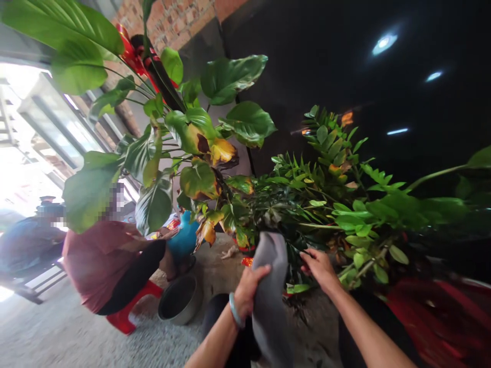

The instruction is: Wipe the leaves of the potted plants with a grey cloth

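My left hand [248, 289] is closed around a grey cloth [270, 286] that stands up in front of me and hangs down past my wrist, which wears a pale bangle. My right hand [319, 268] reaches into the low green foliage of a small-leaved plant [345, 214], fingers curled among the stems; what they pinch is hidden by leaves. A taller plant with big broad leaves [184, 143], some yellowed and brown, rises to the left of the cloth.
Another person in a dark red top [99, 255] crouches on a red stool [126, 312] at left, beside a metal bowl [179, 300] and a blue pot [186, 237]. Grey gritty floor, brick wall behind, a dark glossy panel at upper right.
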`<state>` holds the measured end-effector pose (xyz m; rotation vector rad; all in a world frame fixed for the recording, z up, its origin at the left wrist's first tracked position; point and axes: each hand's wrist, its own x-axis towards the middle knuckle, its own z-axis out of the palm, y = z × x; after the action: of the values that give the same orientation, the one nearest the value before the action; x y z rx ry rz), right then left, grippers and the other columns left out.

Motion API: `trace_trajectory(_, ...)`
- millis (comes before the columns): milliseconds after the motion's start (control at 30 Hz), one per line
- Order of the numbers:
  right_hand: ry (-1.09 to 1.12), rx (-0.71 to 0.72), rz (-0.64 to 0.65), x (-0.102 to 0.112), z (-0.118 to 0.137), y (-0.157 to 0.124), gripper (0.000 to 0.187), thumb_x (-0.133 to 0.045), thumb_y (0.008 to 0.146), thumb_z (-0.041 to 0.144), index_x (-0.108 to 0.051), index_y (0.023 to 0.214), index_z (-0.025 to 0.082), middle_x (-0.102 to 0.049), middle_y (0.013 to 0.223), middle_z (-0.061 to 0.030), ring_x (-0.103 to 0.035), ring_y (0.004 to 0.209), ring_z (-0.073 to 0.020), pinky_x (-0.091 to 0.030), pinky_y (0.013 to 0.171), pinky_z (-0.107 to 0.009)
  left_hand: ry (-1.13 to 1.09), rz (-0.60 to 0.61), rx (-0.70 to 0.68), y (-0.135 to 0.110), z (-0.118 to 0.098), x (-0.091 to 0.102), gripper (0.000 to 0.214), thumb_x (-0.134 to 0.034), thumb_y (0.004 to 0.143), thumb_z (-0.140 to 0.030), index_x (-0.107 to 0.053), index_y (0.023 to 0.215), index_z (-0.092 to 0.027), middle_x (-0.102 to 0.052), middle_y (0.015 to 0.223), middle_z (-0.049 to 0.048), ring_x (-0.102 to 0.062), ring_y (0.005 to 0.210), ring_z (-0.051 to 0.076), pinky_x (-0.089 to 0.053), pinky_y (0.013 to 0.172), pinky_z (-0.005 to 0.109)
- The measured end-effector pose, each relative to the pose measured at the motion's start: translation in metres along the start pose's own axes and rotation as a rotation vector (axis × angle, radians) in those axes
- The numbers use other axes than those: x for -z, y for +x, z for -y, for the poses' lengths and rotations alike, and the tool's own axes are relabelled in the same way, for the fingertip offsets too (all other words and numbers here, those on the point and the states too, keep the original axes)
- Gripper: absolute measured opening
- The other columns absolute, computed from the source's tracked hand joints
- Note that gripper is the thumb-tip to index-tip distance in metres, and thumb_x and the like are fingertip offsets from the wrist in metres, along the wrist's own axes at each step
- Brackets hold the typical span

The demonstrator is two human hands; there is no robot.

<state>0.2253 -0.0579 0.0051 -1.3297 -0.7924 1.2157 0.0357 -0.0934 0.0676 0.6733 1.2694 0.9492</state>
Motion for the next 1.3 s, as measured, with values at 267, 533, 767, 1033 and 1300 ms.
trace_trajectory(267, 0.051, -0.003, 0.016, -0.001, 0.003, -0.005, 0.022, -0.067, 0.052, 0.040, -0.053, 0.050, 0.023, -0.051, 0.038, 0.0048, -0.054, 0.037, -0.0144, -0.037, 0.035, -0.023, -0.308, -0.135, -0.306, -0.007, -0.070, 0.008, 0.012, -0.074, 0.065, -0.020, -0.068, 0.074, -0.015, -0.068, 0.056, 0.0006, -0.062, 0.046, 0.016, -0.054, 0.051, 0.026)
trace_trajectory(533, 0.069, -0.019, -0.009, -0.001, 0.005, -0.005, 0.021, -0.068, 0.051, 0.040, -0.055, 0.056, 0.023, -0.051, 0.040, 0.0057, -0.056, 0.038, -0.0164, -0.040, 0.036, -0.024, 0.029, -0.020, 0.082, 0.002, 0.008, -0.004, 0.022, -0.082, 0.055, -0.026, -0.067, 0.065, -0.014, -0.067, 0.051, 0.0038, -0.060, 0.046, 0.017, -0.049, 0.046, 0.026)
trace_trajectory(767, 0.054, -0.024, 0.012, 0.001, 0.000, -0.003, 0.021, -0.065, 0.054, 0.041, -0.054, 0.057, 0.023, -0.052, 0.043, 0.0042, -0.057, 0.042, -0.0163, -0.041, 0.038, -0.024, 0.043, 0.150, -0.184, -0.023, -0.042, 0.001, 0.050, -0.090, 0.038, -0.037, -0.072, 0.077, -0.011, -0.071, 0.064, 0.0042, -0.061, 0.052, 0.016, -0.048, 0.050, 0.025)
trace_trajectory(1033, 0.042, -0.043, 0.064, 0.000, -0.002, -0.002, 0.020, -0.061, 0.054, 0.041, -0.052, 0.058, 0.023, -0.050, 0.042, 0.0056, -0.055, 0.041, -0.0160, -0.042, 0.040, -0.025, 0.294, 0.137, -0.337, 0.024, -0.054, -0.037, 0.031, -0.085, 0.047, -0.029, -0.071, 0.070, -0.014, -0.067, 0.061, -0.0005, -0.058, 0.057, 0.015, -0.046, 0.058, 0.026)
trace_trajectory(1300, 0.024, -0.049, 0.089, 0.001, -0.004, -0.002, 0.016, -0.064, 0.061, 0.034, -0.054, 0.058, 0.022, -0.054, 0.043, 0.0042, -0.057, 0.042, -0.0159, -0.041, 0.039, -0.023, 0.239, 0.372, -0.320, 0.005, -0.093, -0.026, 0.047, -0.087, 0.046, -0.038, -0.074, 0.083, -0.012, -0.072, 0.071, 0.0036, -0.062, 0.060, 0.017, -0.048, 0.059, 0.027)
